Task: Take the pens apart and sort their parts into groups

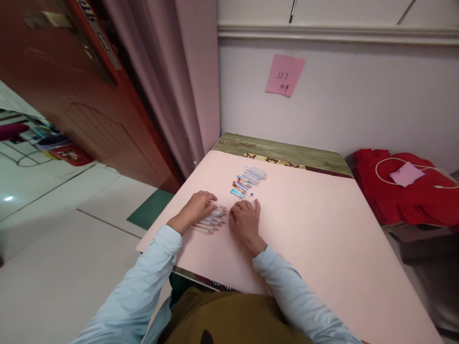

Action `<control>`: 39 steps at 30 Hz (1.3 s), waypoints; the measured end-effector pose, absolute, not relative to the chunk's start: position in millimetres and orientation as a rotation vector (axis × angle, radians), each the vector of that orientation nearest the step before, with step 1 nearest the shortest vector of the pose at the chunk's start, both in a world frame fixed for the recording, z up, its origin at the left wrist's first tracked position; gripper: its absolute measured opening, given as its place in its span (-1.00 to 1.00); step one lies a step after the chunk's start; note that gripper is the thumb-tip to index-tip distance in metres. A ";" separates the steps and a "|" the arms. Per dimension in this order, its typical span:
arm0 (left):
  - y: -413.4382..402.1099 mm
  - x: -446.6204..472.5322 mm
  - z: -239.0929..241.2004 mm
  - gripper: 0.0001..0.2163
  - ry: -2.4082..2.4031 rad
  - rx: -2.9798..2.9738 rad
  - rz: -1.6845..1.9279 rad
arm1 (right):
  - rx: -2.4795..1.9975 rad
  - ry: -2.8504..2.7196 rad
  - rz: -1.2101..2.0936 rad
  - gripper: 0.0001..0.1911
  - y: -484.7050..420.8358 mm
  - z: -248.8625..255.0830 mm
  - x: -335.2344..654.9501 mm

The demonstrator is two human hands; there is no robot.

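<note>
My left hand (200, 206) rests over the upper end of a row of slim pens (211, 222) with pale barrels, lying side by side near the table's left edge. Its fingers reach to the right and the thumb lies apart from them; no pen is visibly gripped. Just right of the pen tips, my right hand (246, 220) touches the table with bent, spread fingers and nothing visible in it. Beyond the hands lies a second row of pale blue pencils or pens (255, 174). Next to it are pens with brown and blue ends (241, 186) and a small dark blue round piece (251, 194).
A pale pink sheet (304, 229) covers most of the table, with a green patterned strip (287, 149) at the back. Red cloth (366, 186) with a white cable (380, 177) lies at the right. A purple curtain (172, 71) and brown door (107, 110) stand left.
</note>
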State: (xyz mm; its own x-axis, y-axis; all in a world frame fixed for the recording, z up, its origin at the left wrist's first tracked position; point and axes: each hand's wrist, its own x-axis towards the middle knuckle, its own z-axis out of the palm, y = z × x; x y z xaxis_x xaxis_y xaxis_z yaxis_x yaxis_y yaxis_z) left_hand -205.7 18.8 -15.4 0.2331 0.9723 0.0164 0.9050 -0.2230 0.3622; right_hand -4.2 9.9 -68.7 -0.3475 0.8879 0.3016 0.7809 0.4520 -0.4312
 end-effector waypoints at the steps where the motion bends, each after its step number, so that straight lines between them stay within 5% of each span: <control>1: 18.8 -203.0 -17.1 -0.76 1.749 2.241 0.362 | -1.399 -2.194 0.304 -0.85 10.6 -67.2 0.1; 9: 28.1 -161.3 -34.2 -0.74 1.535 2.415 0.380 | -1.562 -1.907 0.620 -0.74 5.9 -51.0 66.1; 15: 43.8 -134.2 -42.6 -0.73 1.355 2.497 0.214 | -1.593 -1.980 0.786 -0.39 1.1 -59.9 70.1; 21: 45.0 -130.6 -36.8 -0.82 1.254 2.509 0.259 | -1.536 -2.006 0.773 -0.46 6.6 -71.8 58.7; 30: 52.0 -137.9 -55.8 -0.66 1.297 2.367 0.378 | -1.521 -2.097 0.626 -0.75 41.0 -70.2 64.0; 39: 58.4 -199.0 -0.8 -0.72 1.793 2.200 0.403 | -1.586 -2.152 0.506 -0.65 53.2 -57.7 59.2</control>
